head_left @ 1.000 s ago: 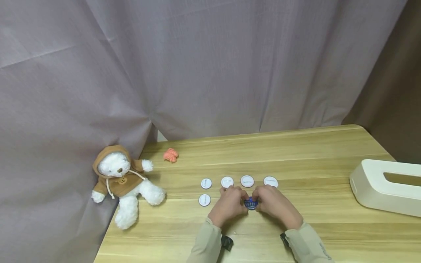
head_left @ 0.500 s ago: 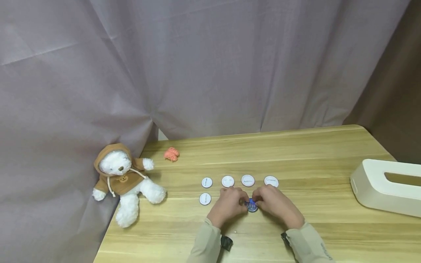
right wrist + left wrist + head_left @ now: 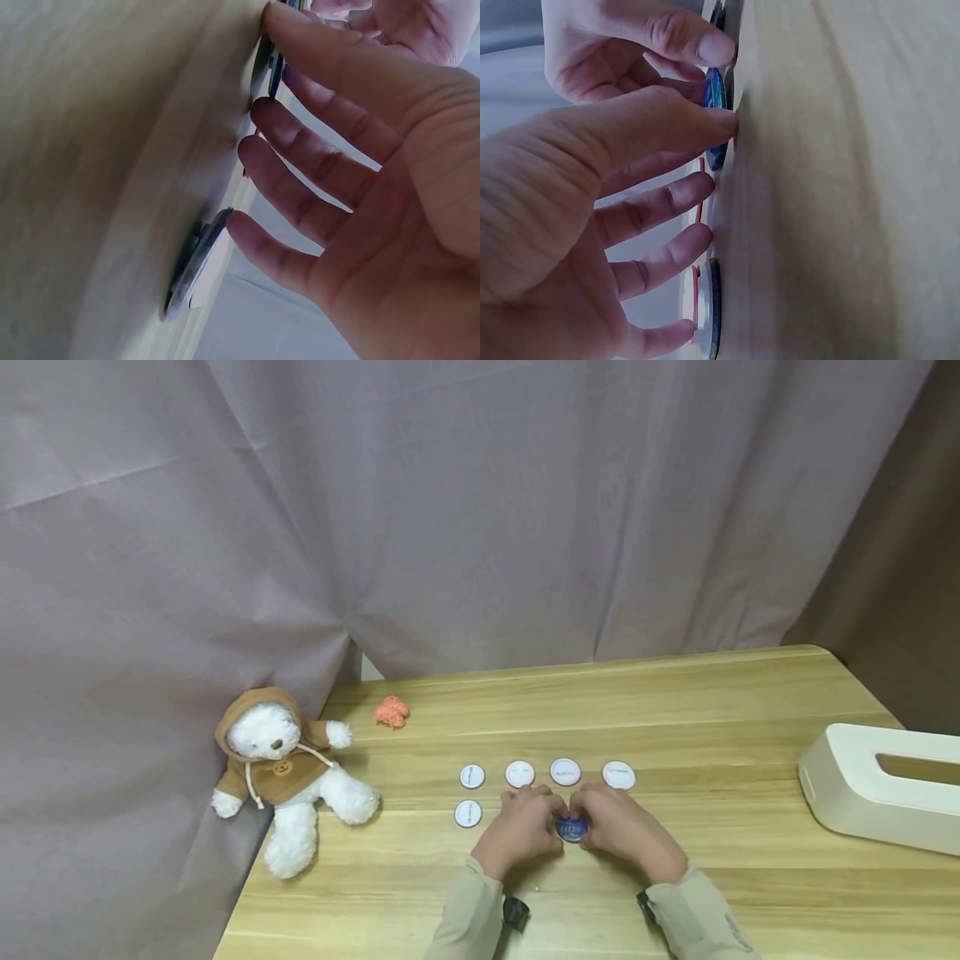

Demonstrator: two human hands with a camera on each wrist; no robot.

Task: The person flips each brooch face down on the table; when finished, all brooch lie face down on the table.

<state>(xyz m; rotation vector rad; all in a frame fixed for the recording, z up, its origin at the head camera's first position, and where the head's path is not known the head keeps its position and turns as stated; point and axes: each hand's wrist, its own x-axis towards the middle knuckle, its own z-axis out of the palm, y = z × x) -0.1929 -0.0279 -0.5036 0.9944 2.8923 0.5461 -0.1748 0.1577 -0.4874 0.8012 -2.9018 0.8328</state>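
Note:
A round blue pin badge (image 3: 572, 831), printed side up, lies between the hands near the middle of the table. My left hand (image 3: 521, 827) pinches its left edge between thumb and forefinger. From the other side my right hand (image 3: 618, 828) grips its right edge, the thumb tip low by the wood. In the left wrist view the blue badge (image 3: 715, 94) stands edge-on, close over the tabletop. The other fingers of both hands are spread. Near the left little finger sits a white-backed badge (image 3: 707, 311); another badge (image 3: 196, 262) is by the right little finger.
Badges with white backs and pins showing form a row behind the hands, from a left one (image 3: 472, 777) to a right one (image 3: 618, 775). One more (image 3: 468, 813) lies left. A teddy bear (image 3: 281, 777), coral yarn (image 3: 392, 712) and white tissue box (image 3: 885, 785) stand around.
The blue badge has shifted and turned slightly between the fingers, and its shine has changed. My right hand has moved a little left, closer to the left hand.

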